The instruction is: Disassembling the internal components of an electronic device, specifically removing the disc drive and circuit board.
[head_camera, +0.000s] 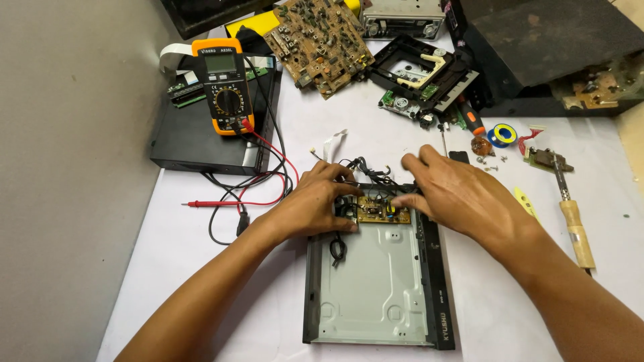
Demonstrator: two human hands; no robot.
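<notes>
Hands are both parked over a small brown board that sits at the far end of an open metal chassis. The left hand is laid on the board's left edge, fingers curled down beside a tangle of black wires; its grip looks closed lightly on the board's edge, though the fingertips are partly hidden. The right hand is reached in from the other side, thumb and forefinger brought together on the board's right end, the other fingers spread loose above the wires.

Judging by that, the board is being seated or lifted at its mount, not probed: the multimeter is left standing on a black box well apart, with its red probe lying unused on the white surface. A soldering iron is lying off to the right, untouched too, and a screwdriver is near the far clutter.

Whatever gets done next, a steady two-sided pinch is called for, so the board is kept level and the wires aren't snagged or pulled tight. Whether any screws are holding it can't be told from this angle.

A bigger brown board and a gutted black drive frame are scattered at the back.
</notes>
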